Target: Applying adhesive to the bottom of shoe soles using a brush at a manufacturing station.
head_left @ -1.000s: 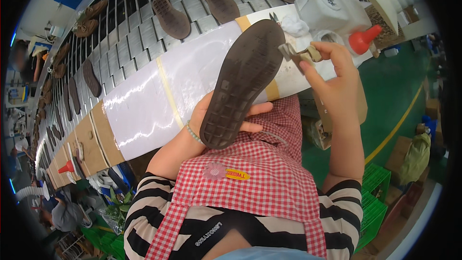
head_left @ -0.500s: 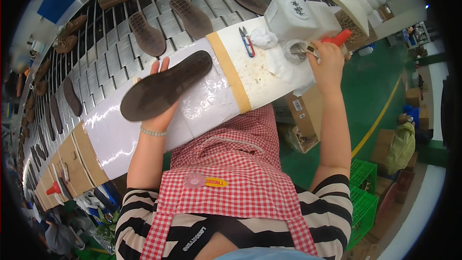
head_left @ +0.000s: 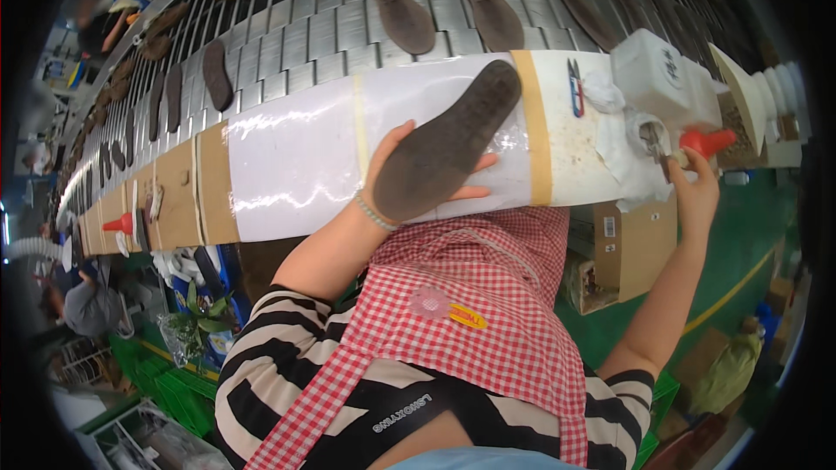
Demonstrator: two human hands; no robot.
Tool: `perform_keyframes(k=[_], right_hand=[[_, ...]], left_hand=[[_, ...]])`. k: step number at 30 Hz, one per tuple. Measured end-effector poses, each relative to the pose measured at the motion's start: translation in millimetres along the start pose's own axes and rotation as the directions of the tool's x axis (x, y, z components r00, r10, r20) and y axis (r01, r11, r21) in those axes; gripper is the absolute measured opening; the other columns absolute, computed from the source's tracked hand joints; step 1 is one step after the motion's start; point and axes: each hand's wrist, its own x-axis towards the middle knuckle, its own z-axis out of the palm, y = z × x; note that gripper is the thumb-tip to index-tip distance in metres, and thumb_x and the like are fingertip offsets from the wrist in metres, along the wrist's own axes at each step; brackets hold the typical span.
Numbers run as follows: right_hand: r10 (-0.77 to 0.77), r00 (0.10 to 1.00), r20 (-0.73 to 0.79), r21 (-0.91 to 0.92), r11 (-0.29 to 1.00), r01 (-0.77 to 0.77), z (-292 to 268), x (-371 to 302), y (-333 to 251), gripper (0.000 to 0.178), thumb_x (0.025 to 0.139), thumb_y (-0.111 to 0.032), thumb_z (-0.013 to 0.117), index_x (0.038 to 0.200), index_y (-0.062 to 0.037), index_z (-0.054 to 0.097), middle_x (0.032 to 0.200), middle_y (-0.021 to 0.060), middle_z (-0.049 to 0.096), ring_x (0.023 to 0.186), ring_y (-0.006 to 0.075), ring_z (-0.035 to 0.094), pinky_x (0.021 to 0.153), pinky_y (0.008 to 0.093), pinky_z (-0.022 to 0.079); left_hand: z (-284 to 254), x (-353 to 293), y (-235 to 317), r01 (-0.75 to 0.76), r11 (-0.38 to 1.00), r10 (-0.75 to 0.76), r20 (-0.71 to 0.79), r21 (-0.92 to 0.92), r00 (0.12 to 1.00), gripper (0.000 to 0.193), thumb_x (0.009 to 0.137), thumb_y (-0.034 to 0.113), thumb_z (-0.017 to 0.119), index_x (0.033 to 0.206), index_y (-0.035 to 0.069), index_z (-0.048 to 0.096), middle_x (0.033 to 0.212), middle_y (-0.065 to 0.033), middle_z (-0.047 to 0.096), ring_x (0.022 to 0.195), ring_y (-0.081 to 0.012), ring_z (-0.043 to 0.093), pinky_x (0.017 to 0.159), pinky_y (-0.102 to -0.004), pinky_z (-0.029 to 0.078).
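Left hand [head_left: 378, 165] under sole [head_left: 444, 148], slant steeper than earlier

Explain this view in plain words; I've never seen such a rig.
No robot here: a person's bare hands, filmed from above by a fisheye camera worn on the head, which bends straight edges. The left hand supports a dark shoe sole over the worktable. The right hand pinches a small tool beside an open container; its tip is hard to make out. Red-and-blue snips and a white jug are also on the table. Beyond, more soles rest on a metal conveyor.
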Motion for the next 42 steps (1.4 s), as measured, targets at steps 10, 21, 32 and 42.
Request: perform_keyframes(k=[10, 21, 32, 42], right_hand=[[-0.697, 0.685, -0.212, 0.416, 0.57, 0.709, 34, -104, -186, 0.046, 0.069, -0.004, 0.081, 0.113, -0.0068, 0.07, 0.106, 0.0083, 0.069, 0.116, 0.0299, 0.061, 0.103, 0.0463, 0.045], [-0.793, 0.571, -0.213, 0.392, 0.466, 0.793, 56, -118, -196, 0.048, 0.063, -0.004, 0.082, 0.11, -0.0075, 0.071, 0.102, 0.0053, 0.068, 0.112, 0.0307, 0.063, 0.104, 0.0524, 0.045], [-0.846, 0.518, -0.127, 0.458, 0.413, 0.787, 57, -125, -194, 0.048, 0.063, -0.008, 0.082, 0.11, -0.0092, 0.072, 0.098, 0.0033, 0.068, 0.109, 0.0268, 0.063, 0.104, 0.052, 0.044], [-0.87, 0.488, -0.074, 0.428, 0.414, 0.804, 51, -120, -189, 0.046, 0.064, -0.01, 0.081, 0.109, -0.01, 0.072, 0.101, 0.0029, 0.069, 0.112, 0.0265, 0.062, 0.107, 0.0533, 0.042]], left_hand=[[31, 25, -27, -0.13, 0.991, 0.13, 0.026, 0.019, 0.991, 0.06, 0.108, 0.044, 0.038, 0.154, 0.007, 0.035, 0.155, -0.0133, 0.043, 0.146, -0.0329, 0.037, 0.115, -0.0574, 0.037], [36, 29, -41, -0.19, 0.945, 0.203, -0.023, 0.265, 0.979, 0.065, 0.108, 0.048, 0.026, 0.156, 0.005, 0.031, 0.153, -0.0235, 0.041, 0.138, -0.0328, 0.047, 0.115, -0.0463, 0.039], [22, 36, -35, -0.133, 0.98, 0.137, -0.02, 0.146, 0.99, 0.065, 0.108, 0.048, 0.028, 0.155, 0.003, 0.031, 0.152, -0.0241, 0.042, 0.138, -0.0347, 0.046, 0.114, -0.0466, 0.041], [9, 38, -27, 0.072, 0.983, -0.023, 0.278, -0.167, 0.96, 0.06, 0.109, 0.041, 0.028, 0.152, -0.001, 0.035, 0.147, -0.0313, 0.044, 0.133, -0.0421, 0.049, 0.111, -0.0534, 0.043]])
